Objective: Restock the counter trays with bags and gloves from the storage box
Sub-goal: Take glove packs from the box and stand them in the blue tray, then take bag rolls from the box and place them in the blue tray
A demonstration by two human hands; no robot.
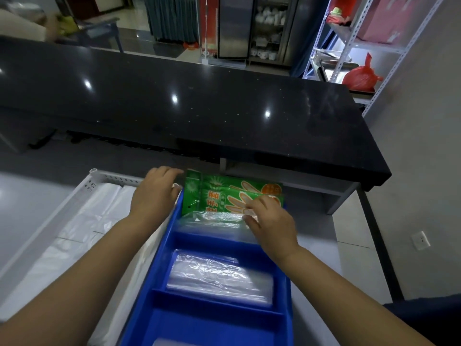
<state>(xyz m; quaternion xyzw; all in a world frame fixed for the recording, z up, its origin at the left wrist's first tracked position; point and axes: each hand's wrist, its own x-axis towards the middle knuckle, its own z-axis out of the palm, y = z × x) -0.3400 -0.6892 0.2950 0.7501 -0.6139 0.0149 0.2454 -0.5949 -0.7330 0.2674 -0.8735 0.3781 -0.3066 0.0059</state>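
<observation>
Head view. The right fingertips point(254, 205) are bent and appear to pinch the lower right edge of the front of the glove packs point(219, 193). Whether film from the clear bags point(214, 218) is caught too cannot be told. The right hand point(272, 223) hangs over the far compartment of the blue tray point(159, 268).

The packs stand tilted against the tray's far wall, with their long axis running left to right. The pinch is therefore at one end, and the free end points towards the left hand point(154, 193). The left fingers point(169, 172) curve down over the far left corner, where the blue tray meets the white tray point(109, 177); grip or mere rest cannot be told.

The clear bags lie just in front of the packs in the same compartment, and a second stack point(219, 275) fills the middle compartment. White bags point(87, 221) lie in the white tray. The black counter point(199, 108) overhangs just beyond the packs and would likely hinder any lift backwards.
</observation>
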